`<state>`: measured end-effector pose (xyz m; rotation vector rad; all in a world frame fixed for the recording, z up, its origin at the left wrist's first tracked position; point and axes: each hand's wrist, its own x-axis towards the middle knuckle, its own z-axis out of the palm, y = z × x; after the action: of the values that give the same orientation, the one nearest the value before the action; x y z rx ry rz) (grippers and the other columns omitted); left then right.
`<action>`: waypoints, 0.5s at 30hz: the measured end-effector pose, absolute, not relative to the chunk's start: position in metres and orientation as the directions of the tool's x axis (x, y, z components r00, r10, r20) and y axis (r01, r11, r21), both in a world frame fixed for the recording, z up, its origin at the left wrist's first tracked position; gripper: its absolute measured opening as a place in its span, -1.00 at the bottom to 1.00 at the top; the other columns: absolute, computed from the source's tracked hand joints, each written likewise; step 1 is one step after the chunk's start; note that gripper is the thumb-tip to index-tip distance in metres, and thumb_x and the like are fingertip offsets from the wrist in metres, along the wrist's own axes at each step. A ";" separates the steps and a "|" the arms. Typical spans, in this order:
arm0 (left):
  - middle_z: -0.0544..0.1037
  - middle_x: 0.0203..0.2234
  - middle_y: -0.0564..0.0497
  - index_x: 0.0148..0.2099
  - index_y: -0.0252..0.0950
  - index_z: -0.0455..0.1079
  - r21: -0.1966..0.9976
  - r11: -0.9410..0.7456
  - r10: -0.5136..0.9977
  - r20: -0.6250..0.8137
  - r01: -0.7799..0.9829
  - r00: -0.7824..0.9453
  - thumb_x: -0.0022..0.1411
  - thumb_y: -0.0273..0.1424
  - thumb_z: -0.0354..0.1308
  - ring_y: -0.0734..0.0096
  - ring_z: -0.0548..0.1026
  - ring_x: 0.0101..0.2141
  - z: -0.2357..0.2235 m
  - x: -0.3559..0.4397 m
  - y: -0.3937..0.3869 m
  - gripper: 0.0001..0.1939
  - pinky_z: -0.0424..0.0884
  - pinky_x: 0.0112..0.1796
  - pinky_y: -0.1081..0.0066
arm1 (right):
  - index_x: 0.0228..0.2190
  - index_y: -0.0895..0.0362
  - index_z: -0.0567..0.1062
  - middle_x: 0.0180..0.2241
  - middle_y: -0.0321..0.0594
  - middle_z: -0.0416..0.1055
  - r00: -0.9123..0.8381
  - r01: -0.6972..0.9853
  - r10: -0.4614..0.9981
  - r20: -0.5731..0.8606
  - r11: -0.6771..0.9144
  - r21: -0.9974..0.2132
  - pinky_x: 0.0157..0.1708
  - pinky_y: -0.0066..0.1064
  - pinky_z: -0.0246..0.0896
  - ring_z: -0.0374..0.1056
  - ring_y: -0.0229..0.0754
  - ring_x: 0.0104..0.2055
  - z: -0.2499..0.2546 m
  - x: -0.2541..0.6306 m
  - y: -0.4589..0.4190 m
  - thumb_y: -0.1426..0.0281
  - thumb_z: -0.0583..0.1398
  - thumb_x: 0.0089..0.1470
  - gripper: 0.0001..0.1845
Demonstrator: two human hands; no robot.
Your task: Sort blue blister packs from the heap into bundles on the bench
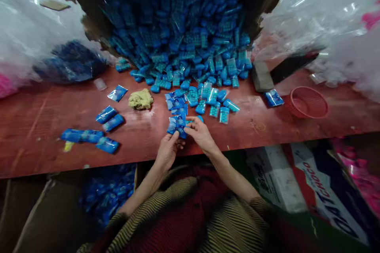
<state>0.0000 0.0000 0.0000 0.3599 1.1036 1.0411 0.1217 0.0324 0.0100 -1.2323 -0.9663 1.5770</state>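
My left hand [168, 149] pinches the lower edge of a printed blue sachet [176, 121] near the table's front edge. At the sachet's right side, my right hand [202, 133] has its thumb and fingers closed on its edge. A small turquoise-and-blue pack peeks out by the right fingertips, partly hidden. More flat blue sachets [175, 102] overlap just beyond. Several clear-fronted packs with rows of turquoise pieces [213, 96] lie loose to the right of them, in front of a big pile of similar packs [190, 43].
A crumpled yellowish cloth [140, 99] and filled blue packets [108, 144] lie to the left. Rightward are a grey block [262, 77], a blue sachet [273, 98] and a red basket [308, 102]. Plastic bags flank the pile. Below the red table [142, 148] is a printed carton [323, 189].
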 end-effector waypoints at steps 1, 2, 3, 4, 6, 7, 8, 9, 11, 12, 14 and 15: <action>0.48 -0.57 0.10 -0.34 -0.36 0.34 0.722 0.472 0.843 -0.537 -0.505 0.020 -0.16 -0.22 0.37 0.53 0.42 -0.59 0.001 -0.002 0.001 -0.60 0.28 -0.58 0.53 | -0.21 0.17 0.30 -0.54 -0.46 0.25 -0.113 -0.175 0.952 -0.286 -0.302 -0.937 -0.44 -0.48 0.08 0.18 -0.37 -0.50 0.008 0.121 0.033 0.40 0.20 -0.20 -0.59; 0.49 -0.57 0.10 -0.34 -0.35 0.35 0.741 0.444 0.852 -0.523 -0.503 -0.017 -0.17 -0.23 0.37 0.54 0.42 -0.58 0.002 -0.004 0.001 -0.60 0.28 -0.57 0.53 | -0.21 0.16 0.30 -0.54 -0.46 0.25 -0.112 -0.167 0.953 -0.281 -0.297 -0.940 -0.44 -0.48 0.08 0.18 -0.36 -0.51 0.005 0.121 0.033 0.41 0.20 -0.20 -0.58; 0.49 -0.57 0.09 -0.34 -0.35 0.36 0.756 0.423 0.858 -0.511 -0.499 -0.047 -0.17 -0.24 0.37 0.54 0.42 -0.58 0.002 -0.006 0.002 -0.61 0.29 -0.56 0.53 | -0.20 0.16 0.30 -0.54 -0.46 0.25 -0.111 -0.153 0.956 -0.272 -0.287 -0.946 -0.45 -0.48 0.08 0.18 -0.36 -0.51 0.003 0.120 0.033 0.41 0.20 -0.19 -0.58; 0.49 -0.57 0.09 -0.35 -0.35 0.37 0.767 0.409 0.860 -0.505 -0.495 -0.071 -0.17 -0.25 0.37 0.55 0.42 -0.59 0.002 -0.008 0.003 -0.62 0.29 -0.56 0.54 | -0.18 0.15 0.30 -0.54 -0.46 0.25 -0.110 -0.133 0.959 -0.259 -0.273 -0.953 -0.45 -0.48 0.09 0.19 -0.35 -0.51 0.002 0.120 0.032 0.41 0.20 -0.18 -0.57; 0.49 -0.60 0.09 -0.39 -0.37 0.39 0.783 0.393 0.860 -0.499 -0.482 -0.109 -0.18 -0.27 0.38 0.57 0.41 -0.59 0.001 -0.012 0.004 -0.65 0.29 -0.56 0.56 | -0.15 0.15 0.29 -0.53 -0.45 0.25 -0.102 -0.082 0.970 -0.221 -0.230 -0.970 -0.46 -0.47 0.10 0.19 -0.35 -0.51 0.000 0.120 0.031 0.41 0.19 -0.14 -0.57; 0.48 -0.61 0.08 -0.41 -0.38 0.39 0.775 0.407 0.853 -0.511 -0.484 -0.101 -0.18 -0.28 0.39 0.58 0.40 -0.60 0.001 -0.013 0.005 -0.67 0.29 -0.57 0.57 | -0.13 0.15 0.30 -0.53 -0.44 0.25 -0.110 -0.047 0.974 -0.196 -0.202 -0.978 -0.46 -0.47 0.11 0.20 -0.34 -0.51 0.001 0.122 0.030 0.40 0.18 -0.11 -0.57; 0.48 -0.63 0.08 -0.44 -0.38 0.39 0.753 0.435 0.840 -0.536 -0.494 -0.077 -0.18 -0.29 0.39 0.58 0.40 -0.61 0.000 -0.015 0.006 -0.68 0.29 -0.58 0.57 | -0.11 0.14 0.31 -0.51 -0.42 0.26 -0.123 0.002 0.979 -0.164 -0.165 -0.986 -0.44 -0.46 0.13 0.22 -0.32 -0.49 0.002 0.124 0.030 0.38 0.17 -0.07 -0.59; 0.47 -0.64 0.07 -0.45 -0.38 0.39 0.717 0.471 0.821 -0.570 -0.513 -0.043 -0.16 -0.30 0.38 0.57 0.39 -0.63 0.000 -0.016 0.007 -0.70 0.29 -0.59 0.57 | -0.10 0.13 0.32 -0.48 -0.38 0.30 -0.139 0.075 0.983 -0.122 -0.112 -0.991 -0.41 -0.43 0.17 0.25 -0.30 -0.45 0.004 0.127 0.030 0.36 0.16 -0.02 -0.61; 0.48 -0.64 0.05 -0.45 -0.37 0.38 0.622 0.539 0.768 -0.640 -0.567 0.028 -0.09 -0.32 0.35 0.55 0.39 -0.64 0.000 -0.019 0.008 -0.75 0.29 -0.61 0.56 | -0.07 0.12 0.36 -0.31 -0.24 0.38 -0.167 0.323 0.986 -0.015 0.040 -0.945 -0.26 -0.35 0.22 0.31 -0.20 -0.28 0.007 0.137 0.032 0.34 0.14 0.05 -0.64; 0.48 -0.64 0.04 -0.43 -0.36 0.38 0.573 0.564 0.741 -0.670 -0.595 0.057 -0.03 -0.34 0.32 0.54 0.39 -0.64 0.000 -0.020 0.009 -0.79 0.29 -0.62 0.56 | -0.05 0.11 0.37 -0.20 -0.16 0.39 -0.179 0.482 0.983 0.030 0.114 -0.869 -0.18 -0.29 0.21 0.30 -0.13 -0.16 0.008 0.142 0.034 0.33 0.15 0.07 -0.63; 0.48 -0.63 0.03 -0.41 -0.34 0.37 0.493 0.588 0.699 -0.709 -0.641 0.096 0.08 -0.37 0.24 0.53 0.39 -0.65 0.002 -0.021 0.010 -0.85 0.29 -0.64 0.56 | -0.01 0.10 0.37 0.00 -0.06 0.31 -0.209 0.753 0.976 0.063 0.202 -0.626 -0.08 -0.18 0.15 0.22 0.01 0.00 0.009 0.152 0.040 0.35 0.16 0.08 -0.60; 0.47 -0.64 0.03 -0.41 -0.34 0.37 0.462 0.594 0.683 -0.722 -0.658 0.110 0.13 -0.38 0.19 0.52 0.39 -0.65 0.003 -0.022 0.010 -0.86 0.28 -0.65 0.56 | 0.00 0.09 0.38 0.05 -0.03 0.27 -0.225 0.835 0.973 0.055 0.222 -0.504 -0.07 -0.14 0.13 0.18 0.06 0.03 0.007 0.156 0.043 0.36 0.17 0.08 -0.59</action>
<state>-0.0218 0.0099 0.0032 0.0277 1.0782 0.9860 0.1562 0.0430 0.0074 -1.6773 -2.1429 0.5313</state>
